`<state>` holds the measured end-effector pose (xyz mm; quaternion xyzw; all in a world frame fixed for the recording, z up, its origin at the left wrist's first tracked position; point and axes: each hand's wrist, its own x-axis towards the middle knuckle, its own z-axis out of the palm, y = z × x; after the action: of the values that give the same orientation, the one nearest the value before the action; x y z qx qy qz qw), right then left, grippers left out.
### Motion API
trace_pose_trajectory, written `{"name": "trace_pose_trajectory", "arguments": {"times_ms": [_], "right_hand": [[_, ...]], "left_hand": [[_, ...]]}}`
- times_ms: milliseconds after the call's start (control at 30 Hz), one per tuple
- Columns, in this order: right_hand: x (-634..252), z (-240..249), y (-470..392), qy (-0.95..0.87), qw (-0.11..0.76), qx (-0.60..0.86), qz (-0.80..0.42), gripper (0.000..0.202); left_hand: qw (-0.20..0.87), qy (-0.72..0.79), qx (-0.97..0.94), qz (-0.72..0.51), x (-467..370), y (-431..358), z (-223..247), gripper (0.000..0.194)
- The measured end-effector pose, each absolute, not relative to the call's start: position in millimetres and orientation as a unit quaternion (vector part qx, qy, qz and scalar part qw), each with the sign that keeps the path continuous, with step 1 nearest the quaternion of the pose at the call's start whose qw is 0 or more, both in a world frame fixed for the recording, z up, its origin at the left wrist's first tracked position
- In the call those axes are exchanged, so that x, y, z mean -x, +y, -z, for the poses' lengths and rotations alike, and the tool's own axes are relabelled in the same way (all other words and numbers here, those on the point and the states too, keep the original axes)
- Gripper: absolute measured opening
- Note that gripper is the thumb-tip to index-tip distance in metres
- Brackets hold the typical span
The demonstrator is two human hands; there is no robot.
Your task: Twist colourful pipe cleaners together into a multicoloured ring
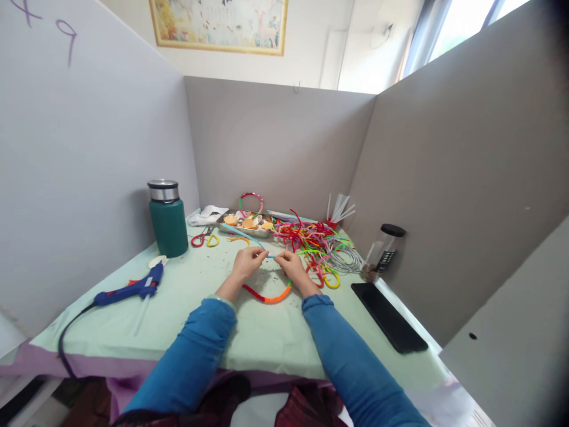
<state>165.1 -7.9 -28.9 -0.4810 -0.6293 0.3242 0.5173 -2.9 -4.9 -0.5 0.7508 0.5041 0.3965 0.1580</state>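
A light blue pipe cleaner (pixel 242 234) runs from the upper left down to my fingertips, and a short stretch of it shows between them. My left hand (pixel 247 263) pinches it with thumb and forefinger. Close beside it, my right hand (pixel 293 268) is closed in a pinch at the other end of that blue stretch. Below my hands curves a wrapped arc (pixel 269 299) of red, orange and green. Its upper parts are hidden by my hands, so I cannot tell whether it joins the blue piece.
Behind lie a tray of shells (pixel 249 224), a finished-looking coloured ring (pixel 251 203) and a heap of pipe cleaners (pixel 311 234). To the left are a green bottle (pixel 169 222), scissors (pixel 204 239) and a blue glue gun (pixel 133 289). A phone (pixel 386 317) and jar (pixel 386 252) lie right.
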Motion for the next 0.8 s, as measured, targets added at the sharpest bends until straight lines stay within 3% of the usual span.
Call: {"name": "trace_pose_trajectory", "arguments": {"times_ms": [133, 800], "right_hand": [[-165.5, 29.0, -7.8, -0.625, 0.519, 0.484, -0.324, 0.016], [-164.0, 28.9, -10.3, -0.638, 0.522, 0.478, -0.303, 0.015]], "left_hand": [[0.141, 0.486, -0.763, -0.403, 2.1, -1.8, 2.8, 0.020], [0.074, 0.473, -0.810, -0.340, 2.6, 4.3, 10.8, 0.024]]}}
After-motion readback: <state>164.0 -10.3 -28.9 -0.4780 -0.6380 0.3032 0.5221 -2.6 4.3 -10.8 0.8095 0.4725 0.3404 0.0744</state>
